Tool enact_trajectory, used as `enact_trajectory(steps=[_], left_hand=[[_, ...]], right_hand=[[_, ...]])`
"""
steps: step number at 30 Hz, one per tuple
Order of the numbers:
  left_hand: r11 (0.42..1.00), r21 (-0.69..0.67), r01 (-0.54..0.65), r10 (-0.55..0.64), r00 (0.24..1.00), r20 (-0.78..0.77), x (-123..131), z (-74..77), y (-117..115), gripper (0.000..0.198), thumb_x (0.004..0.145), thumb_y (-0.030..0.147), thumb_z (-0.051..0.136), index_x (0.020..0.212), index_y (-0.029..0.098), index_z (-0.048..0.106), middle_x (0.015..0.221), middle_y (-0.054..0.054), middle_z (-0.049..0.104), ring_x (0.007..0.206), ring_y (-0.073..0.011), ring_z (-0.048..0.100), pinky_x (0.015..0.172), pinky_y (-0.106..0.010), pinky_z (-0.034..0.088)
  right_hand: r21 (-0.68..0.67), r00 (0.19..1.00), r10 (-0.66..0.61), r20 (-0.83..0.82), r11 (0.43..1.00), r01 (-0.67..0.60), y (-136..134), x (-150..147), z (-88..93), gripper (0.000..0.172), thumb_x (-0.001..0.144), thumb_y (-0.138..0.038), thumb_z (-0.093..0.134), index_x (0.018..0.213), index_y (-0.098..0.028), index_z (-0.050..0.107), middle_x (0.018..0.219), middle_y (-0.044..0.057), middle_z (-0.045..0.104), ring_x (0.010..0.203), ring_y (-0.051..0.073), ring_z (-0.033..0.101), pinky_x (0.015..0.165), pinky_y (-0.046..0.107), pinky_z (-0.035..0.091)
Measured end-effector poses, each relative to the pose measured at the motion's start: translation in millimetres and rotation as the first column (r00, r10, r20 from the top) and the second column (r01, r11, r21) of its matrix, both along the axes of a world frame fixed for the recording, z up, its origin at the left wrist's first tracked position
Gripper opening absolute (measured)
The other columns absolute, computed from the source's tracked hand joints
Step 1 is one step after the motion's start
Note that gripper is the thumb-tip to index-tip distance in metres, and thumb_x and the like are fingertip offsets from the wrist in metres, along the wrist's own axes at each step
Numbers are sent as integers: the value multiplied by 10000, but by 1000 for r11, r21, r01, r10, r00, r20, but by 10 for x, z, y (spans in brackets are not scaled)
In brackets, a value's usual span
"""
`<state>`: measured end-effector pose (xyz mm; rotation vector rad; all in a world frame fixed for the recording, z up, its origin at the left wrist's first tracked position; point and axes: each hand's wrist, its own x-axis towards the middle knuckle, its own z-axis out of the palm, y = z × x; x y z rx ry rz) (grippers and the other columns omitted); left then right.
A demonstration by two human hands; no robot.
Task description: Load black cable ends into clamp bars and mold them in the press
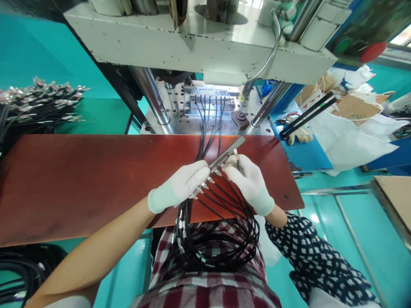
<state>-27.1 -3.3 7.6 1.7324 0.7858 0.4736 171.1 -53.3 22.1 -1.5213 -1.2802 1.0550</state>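
Note:
In a white glove, my left hand [188, 179] grips a grey metal bar [229, 150] slanting up to the right. Several black cables with metal connectors [204, 185] sit in a row along the bar's lower edge. My right hand [247, 179], also gloved, pinches one cable connector [236, 154] beside the bar's upper part. From the row, cables run down to a coil of black cables [218, 261] on my lap. Ahead, more black cables [208, 122] lead into a metal fixture [210, 105] on the press bed.
A press [199, 47] with steel columns [152, 96] stands ahead, behind a red-brown board [90, 179]. Piled cables [38, 105] lie at the left, coiled cables [22, 273] at the lower left. On the right are a blue table [308, 154], a glove [301, 134] and a red button [373, 52].

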Motion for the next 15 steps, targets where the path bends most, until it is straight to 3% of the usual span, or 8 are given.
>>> enact_trajectory(steps=[2,4,7,10,15], left_hand=[[1000,5,-3,3,999,38,-7,-13,9,405,1005,502,345,756,191,416,633,41,440,548,-95,437,536,-229,398],[1000,-3,5,-5,998,59,-13,-34,23,401,1005,497,349,769,186,438,645,39,453,537,-90,431,530,-229,397],[1000,-3,13,-13,997,77,-17,-61,47,403,1007,493,344,794,176,471,670,34,468,542,-87,421,525,-227,384],[999,48,-5,0,996,94,-17,-58,60,428,1001,494,358,747,167,466,680,24,453,598,-95,425,571,-227,397],[995,-102,13,2,988,152,-20,-43,54,443,992,533,350,792,164,489,652,28,468,544,-94,444,496,-223,383]], right_hand=[[54,990,-99,-103,993,104,-29,7,-29,257,933,-446,514,968,-204,595,804,5,630,672,129,524,654,264,427],[99,982,-114,-152,987,130,-26,43,-35,335,963,-502,449,935,-201,594,732,0,596,592,117,471,591,258,397],[100,985,-92,-148,989,108,18,104,5,389,944,-542,483,878,-190,635,622,-21,511,548,111,410,552,256,349],[77,988,-49,-148,995,60,56,134,76,318,901,-468,584,814,-177,679,638,-9,548,598,113,434,595,254,366],[5,998,37,-53,999,-37,98,149,163,270,827,-323,659,612,-172,597,652,-2,579,678,127,498,685,261,417]])
